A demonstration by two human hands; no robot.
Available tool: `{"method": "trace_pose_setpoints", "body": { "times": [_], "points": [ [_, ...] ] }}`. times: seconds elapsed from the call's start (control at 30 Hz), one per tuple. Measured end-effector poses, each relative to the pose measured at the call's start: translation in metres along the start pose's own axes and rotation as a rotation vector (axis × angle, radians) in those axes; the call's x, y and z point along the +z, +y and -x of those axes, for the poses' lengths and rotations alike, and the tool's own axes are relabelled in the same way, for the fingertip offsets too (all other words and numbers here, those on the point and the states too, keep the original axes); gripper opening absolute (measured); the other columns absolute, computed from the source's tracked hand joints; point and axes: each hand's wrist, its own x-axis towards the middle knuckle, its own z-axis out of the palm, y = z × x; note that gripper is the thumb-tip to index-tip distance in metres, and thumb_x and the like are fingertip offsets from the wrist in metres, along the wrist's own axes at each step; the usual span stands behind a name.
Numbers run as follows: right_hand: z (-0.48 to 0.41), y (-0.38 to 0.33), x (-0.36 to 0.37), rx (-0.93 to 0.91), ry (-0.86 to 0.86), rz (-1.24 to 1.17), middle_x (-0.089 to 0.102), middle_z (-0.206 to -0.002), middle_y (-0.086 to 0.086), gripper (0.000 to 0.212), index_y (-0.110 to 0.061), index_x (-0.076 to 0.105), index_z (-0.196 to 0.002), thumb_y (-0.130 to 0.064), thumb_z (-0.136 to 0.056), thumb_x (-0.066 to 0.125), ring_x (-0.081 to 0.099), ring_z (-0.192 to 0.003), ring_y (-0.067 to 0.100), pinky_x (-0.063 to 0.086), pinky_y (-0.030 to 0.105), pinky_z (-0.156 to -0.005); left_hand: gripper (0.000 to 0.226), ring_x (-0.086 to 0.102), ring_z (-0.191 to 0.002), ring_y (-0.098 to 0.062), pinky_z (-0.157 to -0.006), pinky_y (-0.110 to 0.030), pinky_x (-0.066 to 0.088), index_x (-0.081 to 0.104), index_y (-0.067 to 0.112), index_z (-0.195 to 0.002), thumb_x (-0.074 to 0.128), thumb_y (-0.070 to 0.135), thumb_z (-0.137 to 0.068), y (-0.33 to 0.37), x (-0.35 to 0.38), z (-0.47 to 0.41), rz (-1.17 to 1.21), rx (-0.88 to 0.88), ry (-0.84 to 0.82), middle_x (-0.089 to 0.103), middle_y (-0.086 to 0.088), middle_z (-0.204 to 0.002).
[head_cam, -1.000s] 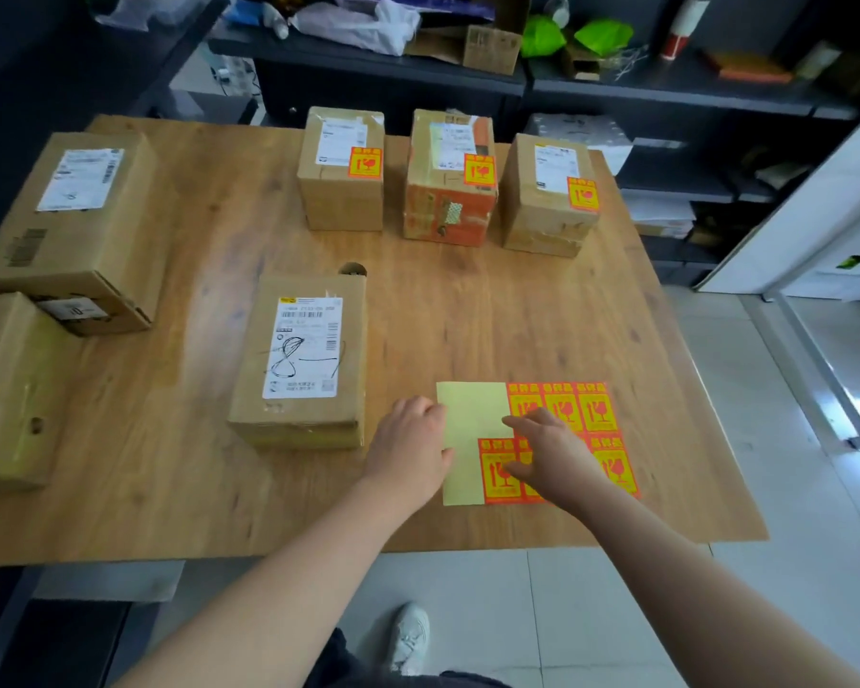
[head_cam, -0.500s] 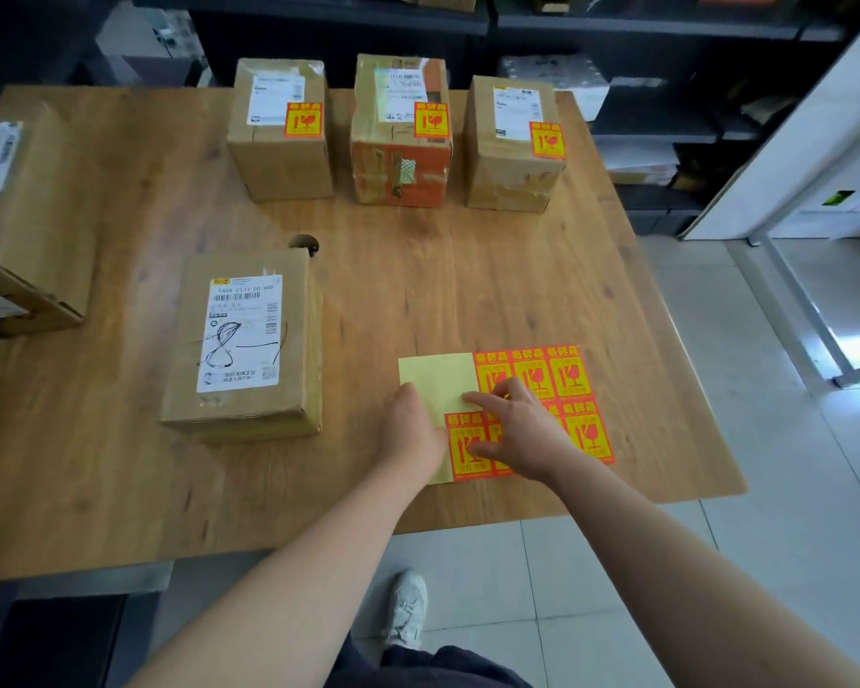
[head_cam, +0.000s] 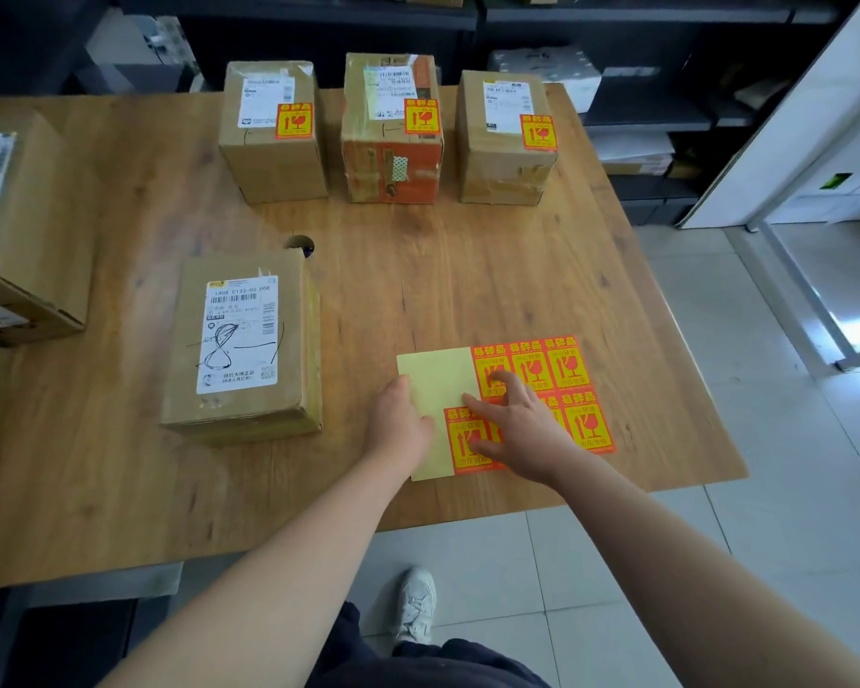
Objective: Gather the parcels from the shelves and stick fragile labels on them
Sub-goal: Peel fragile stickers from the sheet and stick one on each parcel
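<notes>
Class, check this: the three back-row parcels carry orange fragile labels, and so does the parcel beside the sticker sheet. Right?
Not quite. In the head view, the parcel beside the sticker sheet bears only a white shipping label; the three back-row parcels are labelled.

Both arms extended forward, bare forearms converging. Left hand (head_cam: 402,423) palm down, fingers loosely bent. Right hand (head_cam: 523,434) palm down just beside it, fingers (head_cam: 506,378) splayed.

wooden table (head_cam: 467,270) | round hole (head_cam: 299,244) in it | white sneaker (head_cam: 415,605) on tiled floor (head_cam: 716,538) | white panel (head_cam: 790,116) far right
</notes>
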Motion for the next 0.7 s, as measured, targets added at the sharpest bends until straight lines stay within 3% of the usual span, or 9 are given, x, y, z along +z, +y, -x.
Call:
{"method": "trace_pose_setpoints", "body": {
  "times": [0.07,0.17,0.3,0.47,0.6,0.7],
  "points": [
    [0.003,0.001,0.003,-0.022,-0.001,0.069,-0.005,-0.159,-0.006,0.063,-0.041,0.021,-0.147,-0.058,-0.091,0.044,0.005,-0.142,0.026,0.014,0.048,-0.114,0.062,0.042,-0.127,-0.022,-0.099,-0.031,0.039,0.035,0.013,-0.142,0.064,0.014,-0.087,-0.001,0.0,0.002,-0.021,0.036,-0.019,0.042,-0.005,-0.141],
    [0.008,0.002,0.007,-0.049,0.006,0.07,-0.004,-0.159,-0.007,0.062,-0.04,0.014,-0.148,-0.058,-0.093,0.036,-0.009,-0.145,0.02,-0.003,0.042,-0.114,0.064,0.032,-0.135,-0.021,-0.108,-0.03,0.03,0.036,0.009,-0.14,0.067,0.016,-0.085,-0.009,0.003,0.006,-0.103,0.118,-0.015,0.029,-0.004,-0.15],
    [0.019,0.002,0.011,-0.032,0.023,-0.017,0.0,-0.159,-0.009,0.062,-0.039,0.018,-0.148,-0.057,-0.093,0.04,-0.007,-0.145,0.014,-0.001,0.038,-0.115,0.068,0.026,-0.14,-0.021,-0.111,-0.03,0.025,0.029,0.009,-0.145,0.065,0.014,-0.087,-0.009,0.007,0.013,-0.069,0.103,-0.016,0.019,-0.004,-0.155],
    [0.033,0.001,0.015,-0.022,0.044,-0.056,0.003,-0.159,-0.01,0.063,-0.037,0.022,-0.148,-0.056,-0.092,0.043,-0.005,-0.145,0.012,0.001,0.038,-0.116,0.067,0.042,-0.128,-0.024,-0.105,-0.035,0.037,0.034,0.012,-0.143,0.067,0.015,-0.085,-0.001,0.011,0.016,0.058,0.068,-0.049,0.043,-0.008,-0.142],
    [0.038,0.001,0.015,-0.03,0.042,-0.082,0.005,-0.159,-0.009,0.062,-0.036,0.025,-0.147,-0.053,-0.092,0.047,-0.004,-0.145,0.012,0.001,0.037,-0.116,0.063,0.049,-0.121,-0.025,-0.101,-0.038,0.042,0.039,0.011,-0.14,0.068,0.016,-0.084,-0.001,0.01,0.015,0.093,0.012,-0.084,0.051,-0.008,-0.135],
    [0.041,0.0,0.016,-0.031,0.041,-0.096,0.006,-0.159,-0.008,0.062,-0.037,0.026,-0.146,-0.048,-0.091,0.052,-0.004,-0.145,0.012,0.0,0.038,-0.117,0.032,0.063,-0.093,-0.023,-0.081,-0.039,0.052,0.06,0.008,-0.111,0.068,0.022,-0.084,-0.001,0.006,0.013,0.103,-0.024,-0.152,0.066,-0.009,-0.107]
  ]
}}
